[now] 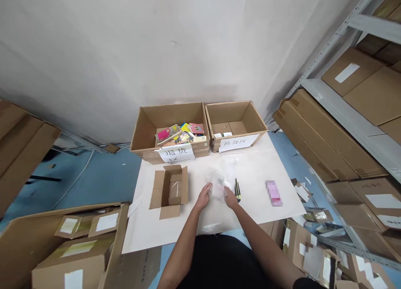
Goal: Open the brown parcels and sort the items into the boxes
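Note:
My left hand (pixel 204 196) and my right hand (pixel 231 197) grip the two sides of a whitish, see-through plastic bundle (pixel 216 188) over the middle of the table. It looks like plastic wrapping with something greyish inside, too blurred to name. More clear plastic (pixel 230 170) spreads behind it, near the labelled boxes. Just right of my right hand lies a black and yellow utility knife (pixel 237 191). To the left of my left hand stands a small cardboard box (pixel 184 186) with its flaps open; its brown inside shows.
At the back of the white table (pixel 253 214) stand a large carton (pixel 147 153) of books and packets and another carton (pixel 263 126) holding small white items; both bear handwritten paper signs. A blurred pink item (pixel 274 193) lies right. Box-filled shelves (pixel 369 113) and a big carton (pixel 123 222) flank the table.

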Motion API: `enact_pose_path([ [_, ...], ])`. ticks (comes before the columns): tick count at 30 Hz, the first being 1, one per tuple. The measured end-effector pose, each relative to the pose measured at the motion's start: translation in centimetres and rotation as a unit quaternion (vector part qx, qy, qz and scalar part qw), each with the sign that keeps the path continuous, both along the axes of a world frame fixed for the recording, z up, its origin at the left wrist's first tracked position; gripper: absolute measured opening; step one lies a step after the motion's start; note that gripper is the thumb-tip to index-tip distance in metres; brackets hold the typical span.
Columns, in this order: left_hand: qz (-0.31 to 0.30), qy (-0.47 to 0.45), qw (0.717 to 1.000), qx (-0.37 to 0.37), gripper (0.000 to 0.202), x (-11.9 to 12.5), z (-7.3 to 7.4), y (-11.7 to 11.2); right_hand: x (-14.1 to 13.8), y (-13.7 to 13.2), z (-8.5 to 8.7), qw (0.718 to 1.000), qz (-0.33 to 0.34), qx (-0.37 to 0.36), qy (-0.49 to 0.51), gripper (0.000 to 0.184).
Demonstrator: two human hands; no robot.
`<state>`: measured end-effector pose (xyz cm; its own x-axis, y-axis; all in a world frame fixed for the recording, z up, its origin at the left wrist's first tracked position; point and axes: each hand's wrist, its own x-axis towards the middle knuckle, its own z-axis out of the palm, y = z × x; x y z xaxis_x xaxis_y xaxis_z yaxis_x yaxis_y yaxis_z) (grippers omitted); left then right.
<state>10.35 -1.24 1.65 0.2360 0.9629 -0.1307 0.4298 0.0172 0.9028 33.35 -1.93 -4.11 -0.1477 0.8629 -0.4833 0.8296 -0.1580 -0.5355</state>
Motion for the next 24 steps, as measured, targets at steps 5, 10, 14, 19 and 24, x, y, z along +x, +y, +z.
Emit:
enact_pose_path([
  [5,-0.009,-0.026,1.0,-0.008,0.072,-0.6,2.6,0.6,0.9,-0.9,-0.3,0.998,0.0,-0.048,-0.05,0.079],
  [10,-0.027,-0.058,0.998,0.009,0.064,-0.3,6.3,1.2,0.8,-1.8,0.4,0.994,0.063,-0.024,-0.081,0.085],
  [14,-0.022,-0.149,0.988,-0.036,0.056,-1.2,8.7,1.2,-0.1,-1.7,0.9,0.989,0.126,0.035,-0.066,0.096],
  [19,0.111,-0.259,0.956,-0.083,0.06,-4.7,7.4,-0.3,-0.5,-0.7,1.1,0.985,0.147,0.012,-0.089,0.103],
  [24,0.239,0.043,0.964,-0.109,0.065,-6.5,2.3,-3.2,-0.2,-0.4,1.0,0.988,0.099,-0.041,-0.114,0.094],
])
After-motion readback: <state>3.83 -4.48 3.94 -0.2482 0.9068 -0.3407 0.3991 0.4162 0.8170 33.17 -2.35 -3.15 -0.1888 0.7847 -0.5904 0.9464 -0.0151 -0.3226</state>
